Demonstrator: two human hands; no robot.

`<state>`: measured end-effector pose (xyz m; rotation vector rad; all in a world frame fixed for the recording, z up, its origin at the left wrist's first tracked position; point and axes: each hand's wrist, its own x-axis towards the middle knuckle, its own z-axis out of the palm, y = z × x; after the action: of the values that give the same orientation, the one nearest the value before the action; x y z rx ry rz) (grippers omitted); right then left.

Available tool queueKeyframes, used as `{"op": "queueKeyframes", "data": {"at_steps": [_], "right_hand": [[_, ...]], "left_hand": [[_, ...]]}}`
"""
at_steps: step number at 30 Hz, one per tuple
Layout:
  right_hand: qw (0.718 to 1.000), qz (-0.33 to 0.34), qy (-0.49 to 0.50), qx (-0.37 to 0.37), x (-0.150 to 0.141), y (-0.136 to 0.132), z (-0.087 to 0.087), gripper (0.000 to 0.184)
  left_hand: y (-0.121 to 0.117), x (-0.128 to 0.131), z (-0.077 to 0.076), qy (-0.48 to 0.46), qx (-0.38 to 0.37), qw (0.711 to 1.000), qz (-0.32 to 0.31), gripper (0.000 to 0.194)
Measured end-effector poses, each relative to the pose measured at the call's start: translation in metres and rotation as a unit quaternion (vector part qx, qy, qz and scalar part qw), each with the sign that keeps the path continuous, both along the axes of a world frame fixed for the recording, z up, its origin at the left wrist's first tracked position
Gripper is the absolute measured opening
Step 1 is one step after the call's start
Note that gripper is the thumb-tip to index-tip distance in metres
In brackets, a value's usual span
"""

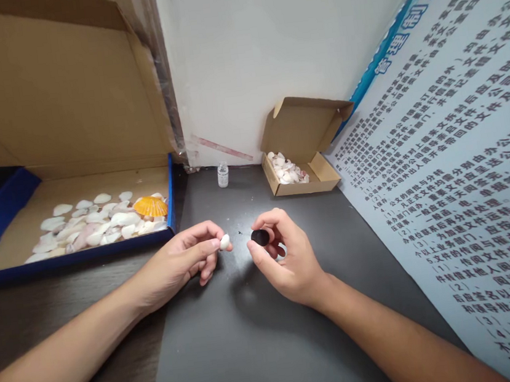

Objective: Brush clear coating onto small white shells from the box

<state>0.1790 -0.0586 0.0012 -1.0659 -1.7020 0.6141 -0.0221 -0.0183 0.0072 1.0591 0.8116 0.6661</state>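
A small white seashell [225, 242] is pinched between the thumb and fingers of my left hand [187, 255], above the grey mat. Facing it from the right, my right hand [286, 255] grips a small black round object [260, 237] between thumb and forefinger; its exact kind is unclear. A gap separates the shell from the black object. Tiny dark specks [240, 232] lie on the mat between the two hands.
At the left, an open blue-sided cardboard box [169, 195] holds many white shells and an orange scallop shell [151, 207]. A smaller open cardboard box [325, 173] with shells stands at the back right, near a labelled clear bottle [223, 175]. A printed poster [454, 148] rises at the right.
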Motion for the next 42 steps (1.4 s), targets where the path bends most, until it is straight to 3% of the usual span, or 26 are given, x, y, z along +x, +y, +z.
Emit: {"op": "queueKeyframes", "data": {"at_steps": [16,20,42], "right_hand": [[0.999,-0.047,-0.016,0.021,0.0011,-0.0004,0.0041,0.017],[1.0,-0.018,0.002,0.026,0.001,-0.0006,0.0033,0.017],[0.999,-0.021,-0.014,0.047,0.0001,-0.0018,0.0062,0.013]], "left_hand": [[0.0008,-0.0007,0.0003,0.007,-0.017,1.0,-0.019,0.018],[0.0007,0.0004,0.0014,-0.003,-0.016,1.0,-0.015,0.018],[0.0019,-0.0008,-0.0047,0.002,0.008,1.0,-0.017,0.02]]}}
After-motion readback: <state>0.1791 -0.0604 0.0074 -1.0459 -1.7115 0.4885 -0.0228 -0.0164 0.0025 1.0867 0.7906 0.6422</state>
